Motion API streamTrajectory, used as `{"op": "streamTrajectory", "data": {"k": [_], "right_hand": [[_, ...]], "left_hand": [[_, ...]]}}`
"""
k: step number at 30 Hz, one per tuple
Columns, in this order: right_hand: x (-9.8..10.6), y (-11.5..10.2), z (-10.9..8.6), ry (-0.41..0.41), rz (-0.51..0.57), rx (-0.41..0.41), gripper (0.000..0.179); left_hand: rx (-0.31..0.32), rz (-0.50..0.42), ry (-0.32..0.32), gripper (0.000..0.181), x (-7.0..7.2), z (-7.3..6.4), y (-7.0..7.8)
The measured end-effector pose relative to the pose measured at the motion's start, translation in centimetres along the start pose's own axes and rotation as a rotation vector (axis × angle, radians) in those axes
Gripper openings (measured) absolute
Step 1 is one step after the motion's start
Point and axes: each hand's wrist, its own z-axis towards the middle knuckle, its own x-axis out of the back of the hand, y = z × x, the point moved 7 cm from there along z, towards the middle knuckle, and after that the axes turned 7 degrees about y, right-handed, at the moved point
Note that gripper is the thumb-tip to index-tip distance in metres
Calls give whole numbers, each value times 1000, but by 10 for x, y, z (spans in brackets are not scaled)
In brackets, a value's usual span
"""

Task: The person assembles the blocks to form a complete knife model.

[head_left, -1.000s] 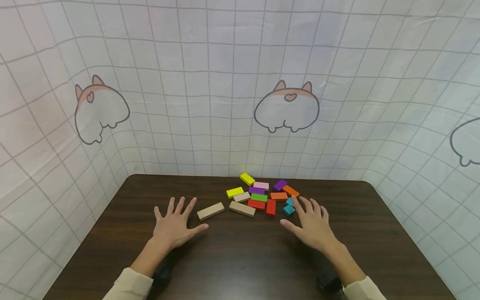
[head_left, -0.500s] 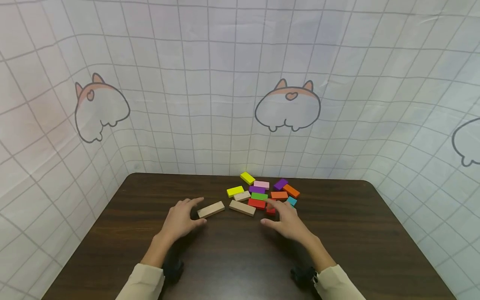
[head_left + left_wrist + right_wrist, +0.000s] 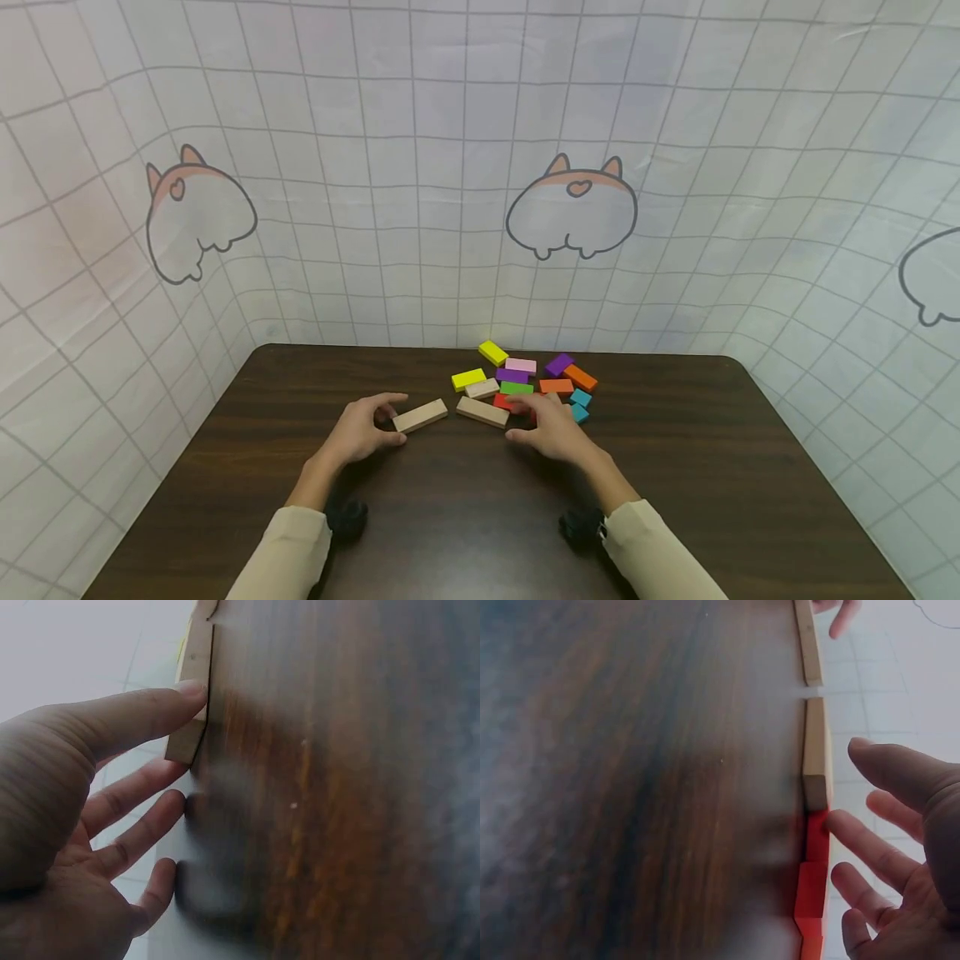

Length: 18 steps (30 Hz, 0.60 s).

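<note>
Two long plain wooden blocks lie at a slant on the dark table, a left one [image 3: 422,416] and a right one [image 3: 482,412]. My left hand [image 3: 356,427] is around the near end of the left block, thumb on the near side and fingers beyond; a gap shows at the index finger. In the left wrist view the thumb overlaps that block [image 3: 193,664]; contact is unclear. Over the red blocks [image 3: 811,889] hovers my right hand [image 3: 557,429], thumb and fingers apart, near the right block's end. It holds nothing and partly hides the red blocks.
Behind lie several small coloured blocks: yellow [image 3: 468,380], pink [image 3: 521,367], purple [image 3: 559,364], green [image 3: 517,388], orange [image 3: 581,377] and blue [image 3: 581,398]. A short pale block [image 3: 482,388] is among them. A white grid-patterned curtain [image 3: 420,250] encloses the table [image 3: 465,517].
Both hands, spread wide earlier, have drawn inward with their fingers bent. My left hand has reached the left block's end; my right has moved left over the red blocks. The blocks appear unmoved.
</note>
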Motion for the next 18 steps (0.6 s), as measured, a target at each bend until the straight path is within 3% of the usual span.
{"op": "streamTrajectory", "data": {"k": [10, 18], "right_hand": [[-6, -4, 15, 10, -84, 23, 50], [-12, -9, 23, 24, -145, 30, 39]], "left_hand": [[34, -15, -30, 43, 1, 6, -3], [44, -10, -56, 38, 2, 8, -5]]}}
